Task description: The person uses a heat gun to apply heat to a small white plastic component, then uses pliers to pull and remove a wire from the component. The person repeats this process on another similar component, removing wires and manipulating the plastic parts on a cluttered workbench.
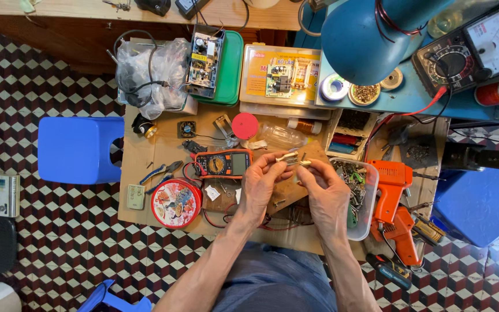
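Over the low cardboard-covered work board (pixel 145 156), both my hands are raised and pinch a small metal part (pixel 290 158) between the fingertips. My left hand (pixel 261 184) grips its left, silvery end. My right hand (pixel 326 188) holds the right end, where a brass-coloured piece shows. An orange-cased multimeter (pixel 224 163) lies just left of my left hand, with red leads running under my wrists. What kind of part it is cannot be told.
Left of the multimeter are a round red tin (pixel 175 202), pliers (pixel 160 171) and a blue stool (pixel 78 148). To the right lie a clear tub of small parts (pixel 358 190) and an orange glue gun (pixel 393 199). A blue lamp shade (pixel 365 34) and an analog meter (pixel 480 46) sit above right.
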